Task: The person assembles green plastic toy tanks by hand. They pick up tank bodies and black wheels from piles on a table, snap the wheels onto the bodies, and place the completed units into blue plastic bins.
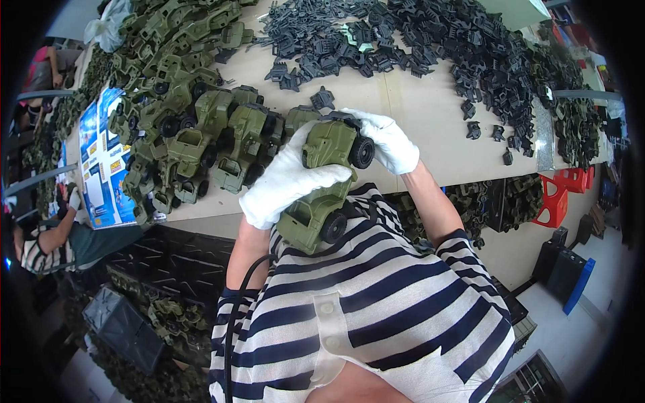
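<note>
My left hand [285, 178], in a white glove, wraps round an olive-green toy jeep [329, 143] with black wheels, held in front of my chest. Below its thumb is a second green jeep body [308, 218] with a black wheel, close against the striped shirt; whether the two are joined is hidden. My right hand [388, 140], also gloved in white, closes on the upper jeep's far end near a dark part, its fingertips partly hidden. Just beyond the hands, a loose black plastic part [322, 98] lies on the table [416, 127].
Many green jeeps [181, 144] are heaped on the table's left. Black plastic parts [463, 50] pile along its far side and right. A blue-and-white printed sheet [101, 168] lies at the left edge. Another person's arm [60, 228] shows far left. A red stool [554, 201] stands right.
</note>
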Available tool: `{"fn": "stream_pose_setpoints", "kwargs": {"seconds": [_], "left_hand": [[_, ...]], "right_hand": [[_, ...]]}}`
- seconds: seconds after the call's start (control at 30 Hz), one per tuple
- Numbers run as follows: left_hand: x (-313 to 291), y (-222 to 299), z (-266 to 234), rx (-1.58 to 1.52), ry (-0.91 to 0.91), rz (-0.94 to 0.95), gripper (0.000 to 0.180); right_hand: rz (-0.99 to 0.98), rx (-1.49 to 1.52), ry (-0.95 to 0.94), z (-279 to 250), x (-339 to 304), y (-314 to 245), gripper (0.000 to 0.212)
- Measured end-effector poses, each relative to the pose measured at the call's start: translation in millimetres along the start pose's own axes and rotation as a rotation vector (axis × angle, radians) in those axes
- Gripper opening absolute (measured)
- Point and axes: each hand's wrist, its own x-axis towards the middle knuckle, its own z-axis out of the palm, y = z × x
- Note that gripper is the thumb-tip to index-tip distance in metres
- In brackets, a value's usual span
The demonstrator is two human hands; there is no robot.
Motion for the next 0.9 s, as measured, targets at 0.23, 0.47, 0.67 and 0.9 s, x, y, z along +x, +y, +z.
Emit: {"fn": "stream_pose_setpoints", "kwargs": {"seconds": [0.23, 0.47, 0.67, 0.9], "left_hand": [[-0.9, -2.5, -0.6, 0.016, 0.028, 0.0, 0.095], [-0.6, -5.6, -3.2, 0.045, 0.042, 0.015, 0.098], [16.3, -28.8, -8.7, 0.26, 0.137, 0.122, 0.109], [30.2, -54.7, -8.0, 0.322, 0.279, 0.221, 0.112]], "right_hand": [[-0.003, -0.066, -0.019, -4.5, 0.2, 0.3, 0.054], [0.001, -0.185, -0.02, -5.1, 2.1, -0.5, 0.047], [-0.179, -0.715, -0.126, -22.0, 20.2, -7.7, 0.037], [-0.014, -0.466, -0.041, -12.7, 28.3, -9.7, 0.043]]}}
